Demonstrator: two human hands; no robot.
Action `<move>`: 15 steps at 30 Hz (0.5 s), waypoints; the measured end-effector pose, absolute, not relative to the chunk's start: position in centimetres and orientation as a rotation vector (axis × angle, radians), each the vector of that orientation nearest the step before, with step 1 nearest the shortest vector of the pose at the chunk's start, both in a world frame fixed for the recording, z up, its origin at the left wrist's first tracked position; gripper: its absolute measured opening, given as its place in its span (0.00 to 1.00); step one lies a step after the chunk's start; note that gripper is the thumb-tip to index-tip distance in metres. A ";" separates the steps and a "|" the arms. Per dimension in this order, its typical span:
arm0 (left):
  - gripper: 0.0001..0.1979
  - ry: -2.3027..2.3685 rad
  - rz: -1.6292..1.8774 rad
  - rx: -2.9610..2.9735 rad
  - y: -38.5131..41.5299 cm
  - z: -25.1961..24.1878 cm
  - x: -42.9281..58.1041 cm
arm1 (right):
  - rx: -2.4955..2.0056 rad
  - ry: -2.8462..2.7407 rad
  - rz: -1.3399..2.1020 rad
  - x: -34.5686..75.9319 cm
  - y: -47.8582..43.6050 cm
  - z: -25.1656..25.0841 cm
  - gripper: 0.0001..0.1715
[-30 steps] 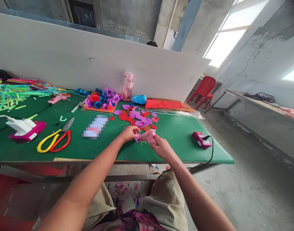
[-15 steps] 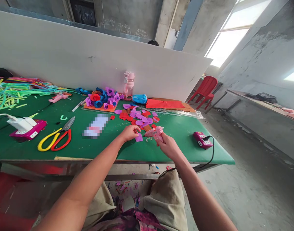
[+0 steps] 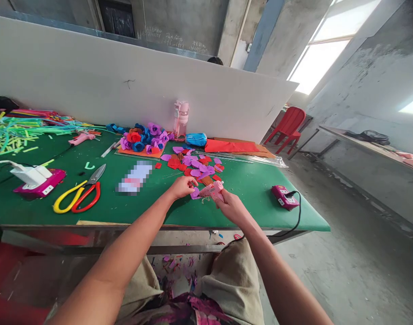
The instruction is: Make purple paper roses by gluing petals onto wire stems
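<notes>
Since half a second ago, the glue gun (image 3: pixel 213 189) has swung left, its nozzle now at the purple petal (image 3: pixel 194 194), at frame centre over the green table (image 3: pixel 254 198). The left hand (image 3: pixel 182 187) pinches the petal in its fingers. The right hand (image 3: pixel 232 208) has its fingers clenched round the gun.

Pixelated past recognition: pale patch (image 3: pixel 135 177) on the tabletop (image 3: pixel 254 198). Cut off at the left edge: green straws (image 3: pixel 13 133). Half hidden inside the right hand (image 3: pixel 231 207): pink glue gun (image 3: pixel 209 190). Too small to make out clearly: purple petal (image 3: pixel 195 193) pinched by the left hand (image 3: pixel 182 186).
</notes>
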State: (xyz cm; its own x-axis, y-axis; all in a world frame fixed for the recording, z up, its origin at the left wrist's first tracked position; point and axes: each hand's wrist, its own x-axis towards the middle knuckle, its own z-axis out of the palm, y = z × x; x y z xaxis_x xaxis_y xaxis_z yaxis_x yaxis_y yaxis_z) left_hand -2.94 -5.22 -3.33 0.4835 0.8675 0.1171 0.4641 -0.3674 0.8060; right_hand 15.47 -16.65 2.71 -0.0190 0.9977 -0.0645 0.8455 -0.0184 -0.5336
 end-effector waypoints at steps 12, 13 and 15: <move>0.13 1.088 0.722 1.976 -5.0 -3.8 -2.9 | -1.876 -1.897 0.643 16.0 -16.9 3.0 0.15; 0.13 1.084 0.721 1.982 -5.0 -3.8 -2.9 | -1.870 -1.907 0.648 15.7 -16.9 2.8 0.15; 0.14 1.074 0.717 1.989 -4.9 -3.8 -3.0 | -1.862 -1.914 0.659 15.2 -16.8 2.5 0.15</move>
